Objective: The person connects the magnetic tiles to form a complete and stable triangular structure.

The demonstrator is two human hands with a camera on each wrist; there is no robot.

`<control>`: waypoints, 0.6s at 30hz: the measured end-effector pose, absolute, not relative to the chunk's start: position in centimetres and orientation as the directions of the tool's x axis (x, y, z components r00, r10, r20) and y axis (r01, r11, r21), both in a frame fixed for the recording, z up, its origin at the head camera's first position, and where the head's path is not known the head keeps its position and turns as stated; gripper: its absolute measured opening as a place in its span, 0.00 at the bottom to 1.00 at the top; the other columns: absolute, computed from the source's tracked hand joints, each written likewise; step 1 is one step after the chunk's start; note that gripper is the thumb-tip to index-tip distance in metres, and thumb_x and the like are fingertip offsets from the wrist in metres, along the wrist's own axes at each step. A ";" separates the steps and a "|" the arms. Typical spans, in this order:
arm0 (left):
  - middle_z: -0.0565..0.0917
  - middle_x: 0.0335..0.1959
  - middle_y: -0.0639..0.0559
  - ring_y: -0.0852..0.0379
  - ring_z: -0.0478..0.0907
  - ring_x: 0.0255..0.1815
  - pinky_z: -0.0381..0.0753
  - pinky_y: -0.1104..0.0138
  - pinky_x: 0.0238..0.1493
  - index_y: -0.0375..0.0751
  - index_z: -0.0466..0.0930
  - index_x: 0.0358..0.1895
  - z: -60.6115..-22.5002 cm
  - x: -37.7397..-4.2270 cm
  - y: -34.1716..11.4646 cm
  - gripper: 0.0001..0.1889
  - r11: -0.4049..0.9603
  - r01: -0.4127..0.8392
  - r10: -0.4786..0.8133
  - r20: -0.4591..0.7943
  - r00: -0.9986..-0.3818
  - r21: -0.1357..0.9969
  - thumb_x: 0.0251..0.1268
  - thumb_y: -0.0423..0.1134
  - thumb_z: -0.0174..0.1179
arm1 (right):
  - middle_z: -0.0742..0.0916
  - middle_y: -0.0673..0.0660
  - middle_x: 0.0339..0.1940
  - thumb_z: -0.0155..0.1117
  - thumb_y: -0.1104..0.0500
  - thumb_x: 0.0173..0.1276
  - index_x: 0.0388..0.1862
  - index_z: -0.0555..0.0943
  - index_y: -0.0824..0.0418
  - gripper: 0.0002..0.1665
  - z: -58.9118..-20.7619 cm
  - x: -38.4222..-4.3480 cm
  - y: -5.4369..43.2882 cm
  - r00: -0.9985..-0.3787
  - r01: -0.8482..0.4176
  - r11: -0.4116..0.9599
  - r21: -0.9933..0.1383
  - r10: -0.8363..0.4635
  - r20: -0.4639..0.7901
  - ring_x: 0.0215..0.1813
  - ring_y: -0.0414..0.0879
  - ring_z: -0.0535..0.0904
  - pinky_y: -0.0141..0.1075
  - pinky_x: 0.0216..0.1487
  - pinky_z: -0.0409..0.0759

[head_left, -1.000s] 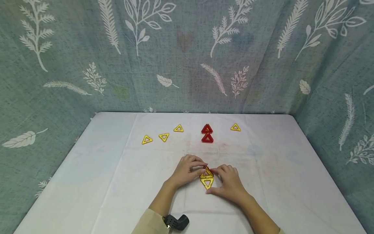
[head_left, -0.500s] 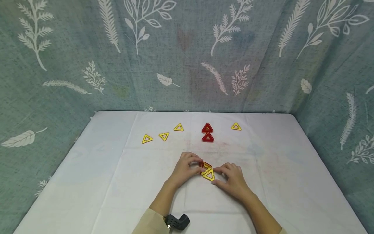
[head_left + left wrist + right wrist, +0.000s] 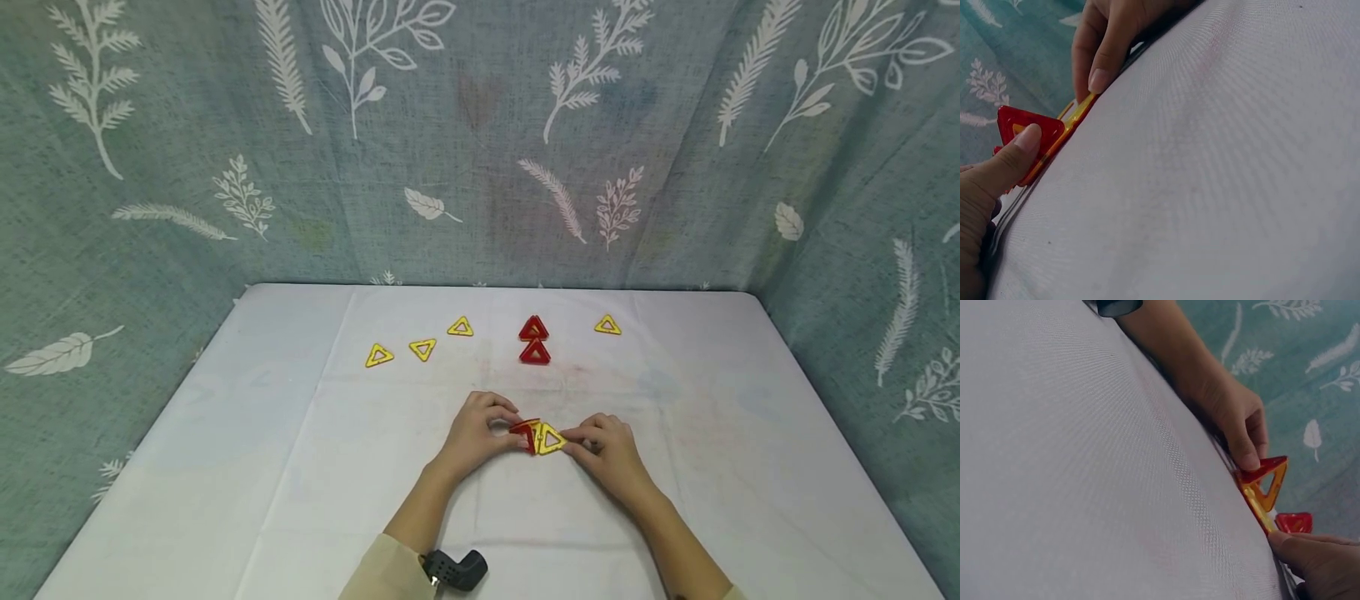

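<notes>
Between both hands, low over the white tablecloth, is a small joined group of triangular magnetic tiles. My left hand point(image 3: 472, 433) pinches the left side, its thumb pressed on a tilted-up red triangular tile point(image 3: 1050, 128). A yellow triangular tile point(image 3: 555, 448) joins it on the right and lies about flat. My right hand point(image 3: 613, 458) pinches this yellow tile's outer corner between thumb and fingertips. In the right wrist view, an orange-looking triangular tile point(image 3: 1279, 481) stands up from the flat one. My left hand's other fingertips are partly hidden behind the tiles.
Loose yellow triangular tiles lie farther back: one far left point(image 3: 380, 362), one point-down point(image 3: 422, 342), one nearer the middle point(image 3: 461, 332), another at right point(image 3: 608, 331). Two red piles of triangular tiles point(image 3: 535, 362) sit behind the hands. A patterned curtain point(image 3: 480, 167) borders the table.
The joined tiles have turned counterclockwise, so the flat yellow tile swung from pointing toward the person to pointing right. My right hand moved right and slightly away, still at that tile's corner.
</notes>
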State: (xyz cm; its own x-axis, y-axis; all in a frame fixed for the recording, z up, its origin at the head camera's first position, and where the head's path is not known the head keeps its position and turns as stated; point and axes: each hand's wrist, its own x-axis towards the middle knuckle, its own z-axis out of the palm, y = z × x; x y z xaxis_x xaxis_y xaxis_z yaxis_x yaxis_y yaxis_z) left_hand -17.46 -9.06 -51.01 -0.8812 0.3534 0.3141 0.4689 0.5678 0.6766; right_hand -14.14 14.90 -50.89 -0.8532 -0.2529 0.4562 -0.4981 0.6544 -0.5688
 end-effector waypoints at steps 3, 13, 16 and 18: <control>0.80 0.41 0.60 0.59 0.70 0.48 0.71 0.63 0.51 0.47 0.88 0.35 -51.0 -17.5 -9.0 0.18 0.583 0.512 0.384 0.341 -0.858 0.631 0.39 0.50 0.76 | 0.80 0.45 0.28 0.78 0.60 0.45 0.31 0.88 0.55 0.12 -51.0 -14.2 14.9 -0.861 -0.485 0.630 -0.607 -0.225 0.455 0.32 0.37 0.68 0.38 0.39 0.63; 0.80 0.41 0.60 0.59 0.71 0.48 0.69 0.61 0.52 0.48 0.88 0.37 -50.8 -17.4 -8.9 0.19 0.612 0.510 0.409 0.310 -0.858 0.604 0.40 0.52 0.75 | 0.81 0.44 0.25 0.80 0.60 0.40 0.28 0.87 0.56 0.13 -51.1 -14.4 14.6 -0.886 -0.428 0.645 -0.633 -0.163 0.433 0.32 0.39 0.71 0.38 0.40 0.64; 0.80 0.41 0.60 0.58 0.70 0.48 0.69 0.60 0.53 0.48 0.88 0.37 -50.8 -17.4 -8.9 0.19 0.617 0.509 0.414 0.302 -0.859 0.600 0.40 0.52 0.75 | 0.81 0.45 0.25 0.81 0.60 0.40 0.28 0.86 0.56 0.14 -51.0 -14.3 14.6 -0.898 -0.410 0.653 -0.638 -0.167 0.406 0.33 0.40 0.71 0.39 0.41 0.63; 0.80 0.41 0.60 0.59 0.70 0.48 0.69 0.60 0.53 0.49 0.88 0.37 -50.7 -17.3 -8.9 0.19 0.621 0.506 0.417 0.295 -0.860 0.598 0.41 0.52 0.75 | 0.80 0.45 0.25 0.81 0.59 0.41 0.29 0.85 0.56 0.15 -50.9 -14.2 14.5 -0.910 -0.390 0.665 -0.637 -0.171 0.378 0.34 0.41 0.71 0.40 0.41 0.62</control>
